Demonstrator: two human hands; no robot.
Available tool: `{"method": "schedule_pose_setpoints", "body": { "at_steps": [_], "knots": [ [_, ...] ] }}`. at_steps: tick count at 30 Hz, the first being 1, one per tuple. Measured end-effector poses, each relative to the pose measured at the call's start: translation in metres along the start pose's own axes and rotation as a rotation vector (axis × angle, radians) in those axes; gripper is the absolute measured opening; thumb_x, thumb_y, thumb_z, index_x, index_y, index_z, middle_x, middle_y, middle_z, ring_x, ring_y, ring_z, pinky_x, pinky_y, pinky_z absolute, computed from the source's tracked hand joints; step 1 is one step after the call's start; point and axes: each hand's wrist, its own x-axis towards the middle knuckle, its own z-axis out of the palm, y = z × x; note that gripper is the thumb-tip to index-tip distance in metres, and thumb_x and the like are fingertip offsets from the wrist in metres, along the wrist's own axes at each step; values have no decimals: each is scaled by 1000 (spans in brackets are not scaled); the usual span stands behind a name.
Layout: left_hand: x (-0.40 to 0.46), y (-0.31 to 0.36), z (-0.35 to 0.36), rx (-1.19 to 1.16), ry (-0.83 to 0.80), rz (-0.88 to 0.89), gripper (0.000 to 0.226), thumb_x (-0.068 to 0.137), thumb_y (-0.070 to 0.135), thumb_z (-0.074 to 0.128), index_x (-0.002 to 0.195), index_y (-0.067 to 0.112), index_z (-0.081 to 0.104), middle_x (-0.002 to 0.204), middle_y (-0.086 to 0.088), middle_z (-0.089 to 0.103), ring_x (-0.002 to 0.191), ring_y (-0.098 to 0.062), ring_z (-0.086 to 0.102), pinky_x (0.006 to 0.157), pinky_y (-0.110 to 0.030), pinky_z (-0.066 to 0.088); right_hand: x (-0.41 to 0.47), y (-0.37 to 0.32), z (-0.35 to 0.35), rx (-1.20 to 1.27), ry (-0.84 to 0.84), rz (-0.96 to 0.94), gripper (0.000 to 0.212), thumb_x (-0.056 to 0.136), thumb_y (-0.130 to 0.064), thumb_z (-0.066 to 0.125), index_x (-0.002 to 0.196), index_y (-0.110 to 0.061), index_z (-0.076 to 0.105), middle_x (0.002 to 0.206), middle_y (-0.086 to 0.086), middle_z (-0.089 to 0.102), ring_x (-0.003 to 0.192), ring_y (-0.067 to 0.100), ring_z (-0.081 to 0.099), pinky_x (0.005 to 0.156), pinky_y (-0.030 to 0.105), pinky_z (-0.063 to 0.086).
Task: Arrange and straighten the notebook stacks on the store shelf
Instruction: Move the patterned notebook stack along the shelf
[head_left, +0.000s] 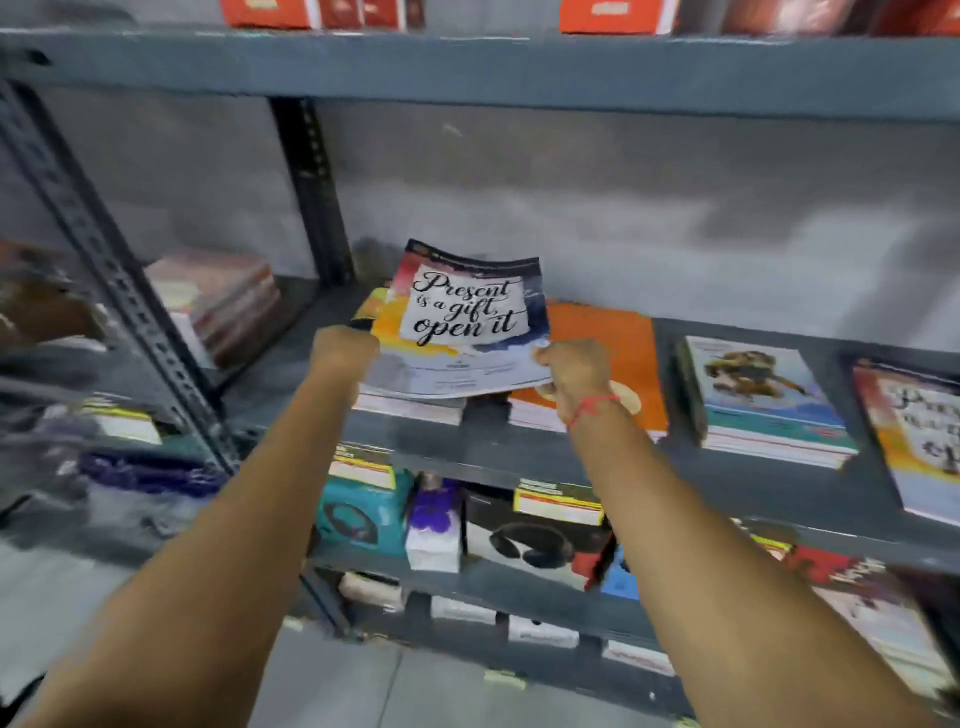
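- Lay open above the notebook stacks: a tall gap up to the upper shelf board (467, 78), bare grey wall (675, 208) behind.
- Stood in the way at left: two slotted uprights, front (119, 291) and back (311, 192), closing off the neighbouring bay.
- Left a narrow bare strip of shelf (670, 364) between the orange stack (597, 364) and the dog-cover stack (758, 400).
- Blocked the left end of the shelf: both hands, left (343, 353) and right (576, 369), holding a lifted notebook (462, 322) over the leftmost stack (410, 408).
- Packed tight below: boxed goods (363, 514) filling the lower shelf.
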Motion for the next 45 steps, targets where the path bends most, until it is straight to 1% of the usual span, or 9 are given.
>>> {"method": "schedule_pose_setpoints", "body": {
  "at_steps": [4,7,10,14,20,32,39,42,45],
  "knots": [
    [22,-40,-13,42,-28,-126,32,94,7,43,124,6,57,131,-8,59,122,-26,55,97,-33,46,17,6,61,-94,54,-64,34,80,-3,63,51,-9,48,75,13,55,81,18,49,65,29,36],
    [38,-52,-10,62,16,-124,33,94,5,40,123,4,56,129,-10,59,119,-26,57,93,-33,49,28,16,83,-203,34,-94,16,81,-5,60,85,9,68,83,16,58,82,21,53,65,30,40],
    [63,-74,7,-43,-13,-168,32,90,5,44,118,5,61,126,-14,60,118,-31,56,96,-39,48,36,28,96,-314,28,-90,13,82,-8,57,89,-1,65,82,13,57,80,23,54,60,26,37],
    [108,-117,37,29,-19,-169,36,81,26,46,109,14,65,125,-18,61,116,-40,52,98,-48,42,40,42,103,-458,32,-39,37,83,-11,56,118,0,51,120,19,62,107,37,59,75,33,45],
    [73,-80,18,101,27,-315,47,95,26,37,133,-2,41,144,-23,35,135,-38,27,113,-50,19,34,40,103,-628,35,-165,38,86,-5,44,124,-3,39,130,20,50,115,41,54,90,43,47],
    [-20,99,80,-145,433,228,36,83,21,41,91,5,72,99,-30,65,94,-44,57,79,-43,49,46,17,-63,-353,314,-301,24,88,-21,49,104,-5,57,112,18,66,106,35,60,77,32,44],
    [-140,261,189,-542,-37,436,34,89,17,47,57,13,59,68,-23,57,72,-17,52,57,-29,30,52,53,-253,-529,558,-278,28,89,-24,44,102,-5,60,109,22,67,103,38,63,76,37,49],
    [-183,310,237,-669,-368,332,34,89,15,49,56,22,53,81,-17,63,76,-19,54,76,-29,49,52,74,-331,-507,638,-147,28,90,-22,46,108,-4,59,116,21,65,107,37,61,80,35,47],
    [-216,342,274,-615,-538,327,30,87,13,48,61,3,60,85,-36,61,73,-23,50,74,-30,42,50,99,-389,-512,619,3,30,87,-15,47,113,-2,57,120,22,63,110,37,59,86,36,47]
  ]
}}
